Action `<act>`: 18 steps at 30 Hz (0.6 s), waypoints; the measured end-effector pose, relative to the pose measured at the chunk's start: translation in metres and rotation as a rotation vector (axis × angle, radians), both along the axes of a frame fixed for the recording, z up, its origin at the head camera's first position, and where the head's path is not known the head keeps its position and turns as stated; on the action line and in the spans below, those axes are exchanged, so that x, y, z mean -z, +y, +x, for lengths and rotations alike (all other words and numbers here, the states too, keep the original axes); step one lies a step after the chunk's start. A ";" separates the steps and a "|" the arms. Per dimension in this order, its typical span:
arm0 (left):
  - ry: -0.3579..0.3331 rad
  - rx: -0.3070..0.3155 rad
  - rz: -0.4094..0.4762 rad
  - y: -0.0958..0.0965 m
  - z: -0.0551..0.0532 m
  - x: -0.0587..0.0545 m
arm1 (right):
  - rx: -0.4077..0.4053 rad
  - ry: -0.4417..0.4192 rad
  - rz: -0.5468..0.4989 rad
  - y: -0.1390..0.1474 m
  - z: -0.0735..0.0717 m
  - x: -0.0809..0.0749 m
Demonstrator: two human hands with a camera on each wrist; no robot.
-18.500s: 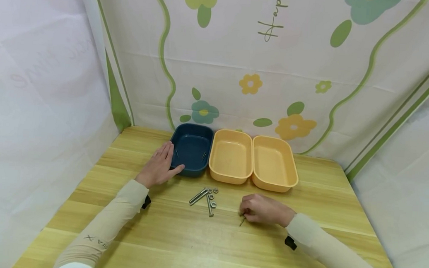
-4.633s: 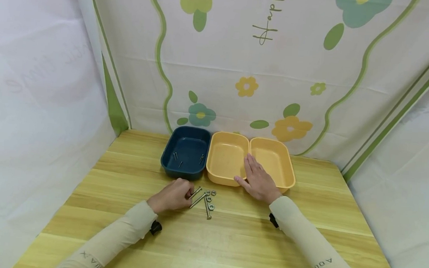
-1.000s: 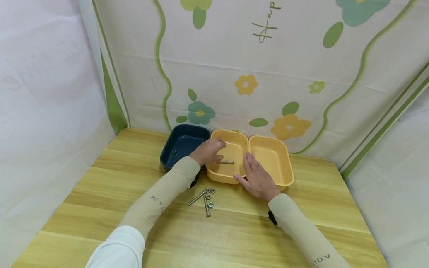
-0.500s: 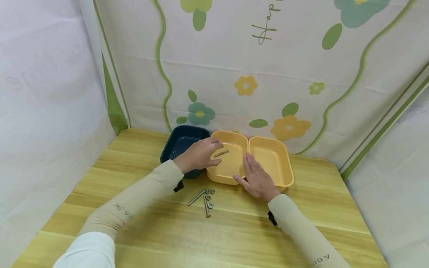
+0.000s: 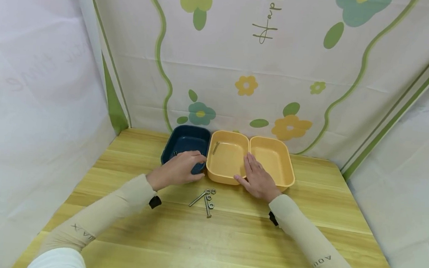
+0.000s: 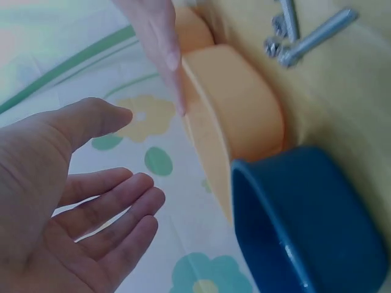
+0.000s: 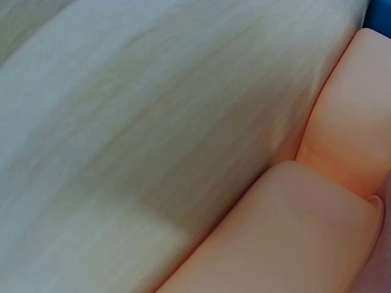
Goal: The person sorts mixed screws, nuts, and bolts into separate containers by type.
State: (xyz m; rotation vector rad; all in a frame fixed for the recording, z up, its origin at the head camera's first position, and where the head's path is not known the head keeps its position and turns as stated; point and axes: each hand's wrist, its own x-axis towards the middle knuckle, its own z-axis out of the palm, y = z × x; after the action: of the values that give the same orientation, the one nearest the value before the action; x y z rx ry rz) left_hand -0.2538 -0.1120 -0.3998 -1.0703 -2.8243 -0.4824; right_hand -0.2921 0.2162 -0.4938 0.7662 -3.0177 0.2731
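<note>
My left hand (image 5: 178, 169) hovers over the front of the dark blue bin (image 5: 189, 133), hiding part of it. In the left wrist view the fingers of the left hand (image 6: 36, 183) are spread and hold nothing. My right hand (image 5: 259, 182) lies with straight fingers on the adjoining rims of the middle yellow bin (image 5: 231, 164) and the right yellow bin (image 5: 273, 154). One bolt (image 5: 216, 148) rests by the left wall inside the middle bin. The end of a small screw (image 5: 175, 153) shows in the blue bin, beside the left hand.
In front of the bins, a bolt (image 5: 197, 199) and another bolt (image 5: 208, 208) lie on the wooden table (image 5: 229, 243). Several hex nuts (image 5: 211, 205) are close beside them. A patterned cloth (image 5: 213, 46) hangs right behind the bins.
Earlier the left hand picked a bolt off the table and took it into the middle yellow bin. The bolt now lies there, released; the hand has drawn back left. The right hand stays put.
</note>
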 end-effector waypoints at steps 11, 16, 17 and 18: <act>-0.154 0.019 -0.019 -0.006 0.026 0.034 | -0.010 0.030 -0.007 0.000 0.002 -0.002; -0.230 0.005 -0.002 -0.006 0.032 0.053 | -0.006 0.027 -0.006 -0.001 0.002 -0.001; -0.233 0.006 0.000 -0.006 0.032 0.057 | -0.007 0.025 -0.009 -0.001 0.002 -0.001; -0.234 0.004 0.002 -0.006 0.033 0.060 | -0.008 0.023 -0.010 -0.001 0.003 -0.001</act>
State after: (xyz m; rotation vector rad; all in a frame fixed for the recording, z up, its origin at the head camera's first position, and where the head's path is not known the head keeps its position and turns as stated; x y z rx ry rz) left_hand -0.2209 -0.1181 -0.4602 -1.0853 -3.0206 -0.6510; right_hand -0.2895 0.2151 -0.4930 0.7749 -2.9897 0.2777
